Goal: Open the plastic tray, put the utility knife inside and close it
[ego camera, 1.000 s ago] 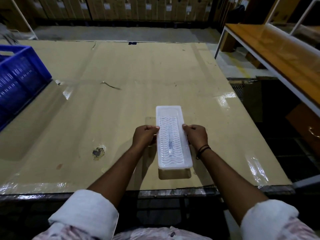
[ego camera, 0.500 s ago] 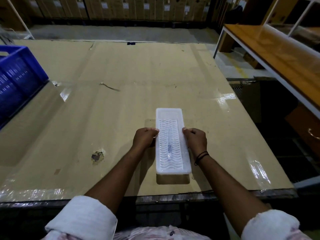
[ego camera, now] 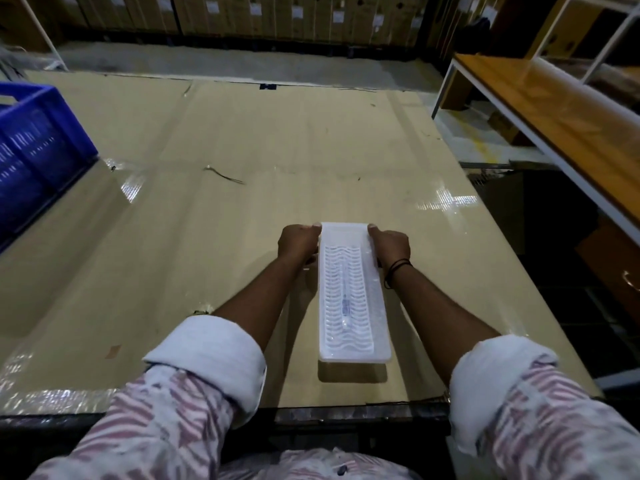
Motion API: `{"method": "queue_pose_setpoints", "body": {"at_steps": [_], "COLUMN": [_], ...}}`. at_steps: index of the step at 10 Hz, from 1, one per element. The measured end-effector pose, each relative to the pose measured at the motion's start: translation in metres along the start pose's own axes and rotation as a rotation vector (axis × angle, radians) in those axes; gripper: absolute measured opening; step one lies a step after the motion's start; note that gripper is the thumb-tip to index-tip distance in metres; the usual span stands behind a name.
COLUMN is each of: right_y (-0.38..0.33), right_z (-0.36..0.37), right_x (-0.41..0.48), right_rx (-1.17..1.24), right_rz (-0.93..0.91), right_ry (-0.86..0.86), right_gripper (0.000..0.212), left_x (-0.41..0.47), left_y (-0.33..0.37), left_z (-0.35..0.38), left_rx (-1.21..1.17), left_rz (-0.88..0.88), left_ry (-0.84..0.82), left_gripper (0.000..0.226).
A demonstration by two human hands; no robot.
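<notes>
A long white translucent plastic tray with a wavy slotted lid lies lengthwise on the cardboard-covered table, lid down. Through the lid shows a slim pale object with a blue mark, likely the utility knife, lying along the tray's middle. My left hand grips the tray's far left corner, thumb on the top edge. My right hand grips the far right corner the same way. Both arms reach forward on either side of the tray.
A blue plastic crate stands at the table's left edge. A wooden bench with a white frame runs along the right, across a gap. Stacked cartons line the back wall. A thin wire scrap lies mid-table.
Both hands have slid from the tray's middle sides forward to its far corners. The camera has tipped down and closer, so the sleeves now fill the bottom.
</notes>
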State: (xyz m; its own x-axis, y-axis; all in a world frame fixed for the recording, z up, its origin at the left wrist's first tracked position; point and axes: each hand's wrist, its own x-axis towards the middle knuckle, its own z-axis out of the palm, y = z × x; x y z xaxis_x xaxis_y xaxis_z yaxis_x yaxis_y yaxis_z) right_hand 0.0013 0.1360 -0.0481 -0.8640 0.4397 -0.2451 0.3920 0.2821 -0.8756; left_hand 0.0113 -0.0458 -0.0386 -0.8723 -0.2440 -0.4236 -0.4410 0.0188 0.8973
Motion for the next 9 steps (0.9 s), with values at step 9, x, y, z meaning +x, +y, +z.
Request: {"method": "queue_pose_setpoints", "body": {"at_steps": [9], "right_y": [-0.002], "right_z": [-0.002], "right_x": [-0.004], "right_rx": [-0.028], "right_rz": [-0.148], "right_ry": [-0.027], "right_gripper": [0.043], "left_x": [-0.011], "left_y": [0.028], "left_z": [-0.019], "left_rx": [0.476], "left_rz": [0.249], "left_ry": [-0.022], "left_gripper": [0.018]}}
